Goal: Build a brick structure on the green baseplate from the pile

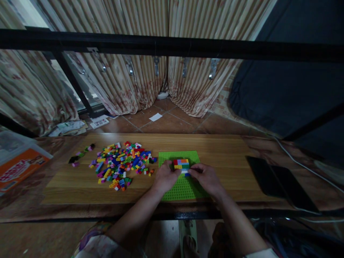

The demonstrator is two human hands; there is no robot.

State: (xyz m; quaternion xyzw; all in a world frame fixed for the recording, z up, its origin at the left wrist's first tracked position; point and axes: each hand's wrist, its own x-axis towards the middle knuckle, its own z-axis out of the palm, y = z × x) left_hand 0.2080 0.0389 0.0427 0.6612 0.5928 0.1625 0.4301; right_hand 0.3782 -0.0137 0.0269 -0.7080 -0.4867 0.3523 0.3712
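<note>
A small block of coloured toy bricks (182,163), with red, purple, orange, yellow and teal parts, sits over the green studded baseplate (178,190). My left hand (166,176) grips the block's left side, its thumb at the near edge. From the right, my right hand (206,176) pinches the near right corner with thumb and forefinger. Between my thumbs shows a white brick (185,171), with a bit of blue below it. My fingertips partly cover these near bricks, so I cannot tell how firmly they are joined.
A heap of loose bricks (120,163) spreads left of the baseplate on the wooden board (223,154). Further left stands a clear box with an orange label (21,165). Two dark flat devices (279,182) lie at the right, with a white cable (303,163). A black bar (172,46) crosses beyond.
</note>
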